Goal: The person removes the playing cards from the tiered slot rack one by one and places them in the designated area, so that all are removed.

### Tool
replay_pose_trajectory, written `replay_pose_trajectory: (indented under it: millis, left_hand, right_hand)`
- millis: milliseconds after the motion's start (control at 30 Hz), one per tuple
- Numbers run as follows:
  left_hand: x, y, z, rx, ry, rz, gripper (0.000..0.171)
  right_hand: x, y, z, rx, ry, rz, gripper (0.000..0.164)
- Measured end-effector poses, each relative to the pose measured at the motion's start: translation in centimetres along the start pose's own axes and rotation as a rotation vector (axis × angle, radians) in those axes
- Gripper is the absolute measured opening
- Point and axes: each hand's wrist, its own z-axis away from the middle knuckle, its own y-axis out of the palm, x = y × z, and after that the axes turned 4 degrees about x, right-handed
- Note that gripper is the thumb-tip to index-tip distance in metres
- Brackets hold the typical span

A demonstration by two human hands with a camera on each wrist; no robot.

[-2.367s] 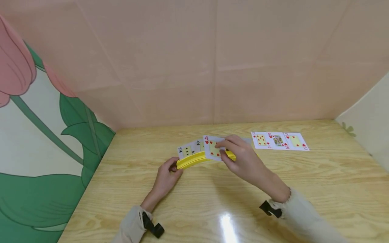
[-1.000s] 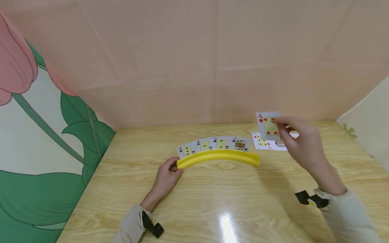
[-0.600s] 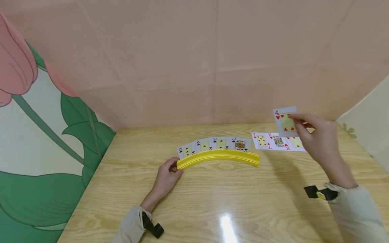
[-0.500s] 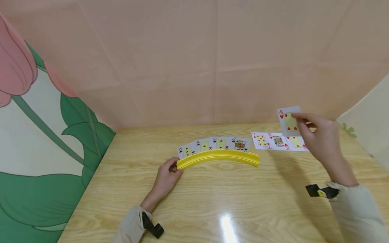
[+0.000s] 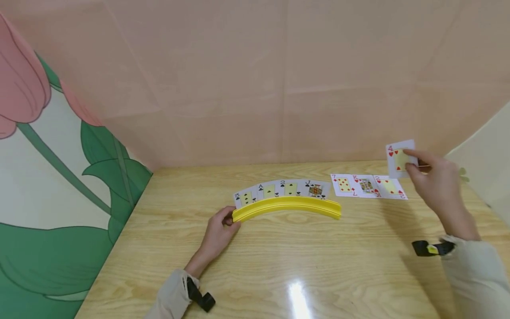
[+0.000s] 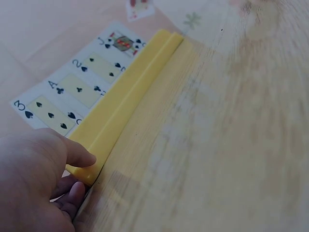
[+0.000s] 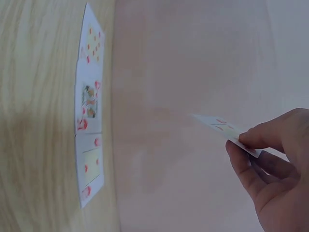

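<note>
My left hand [image 5: 217, 230] grips the left end of a curved yellow card holder [image 5: 287, 204], thumb on the near side. Standing in its slot, faces toward me, are a three of spades [image 6: 49, 114], an ace of clubs [image 6: 79, 90], a two of spades [image 6: 99, 68] and a jack of spades [image 6: 120, 43]. At the back right, my right hand [image 5: 438, 181] pinches a four of hearts [image 5: 394, 170] between thumb and fingers. It is held up in the air, face toward me, above the right end of the row of red cards.
Flat on the wooden table [image 5: 271, 266], right of the holder, a seven of diamonds [image 5: 343, 185], a king of hearts [image 5: 365, 186] and a two of hearts [image 5: 388, 187] lie side by side. A pinkish sheet [image 5: 223, 88] rises behind the table; a flower-printed panel [image 5: 59, 177] stands at the left.
My right hand has carried the four of hearts from in front of the holder to the right, past the row of red cards, uncovering the two of hearts. The left hand has stayed put.
</note>
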Motion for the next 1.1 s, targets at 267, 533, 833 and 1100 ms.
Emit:
replay_pose_trajectory:
  millis: [267,533,833,1100]
  left_hand:
    - [0.1,-0.1,-0.2,-0.001,0.024,0.041,0.032]
    - [0.1,-0.2,-0.1,-0.003,0.031,0.037,0.033]
    - [0.0,0.0,0.0,0.008,0.014,0.030,0.034]
    - [0.0,0.0,0.1,0.006,0.006,0.025,0.035]
  right_hand:
    - [-2.6,0.1,0.3,0.011,0.069,0.044,0.019]
    - [-4.9,-0.1,0.6,0.092,0.125,0.076,0.028]
    - [-6.8,-0.7,1.2,0.190,0.161,0.116,0.036]
    - [-8.5,-0.6,1.9,0.190,0.169,0.127,0.029]
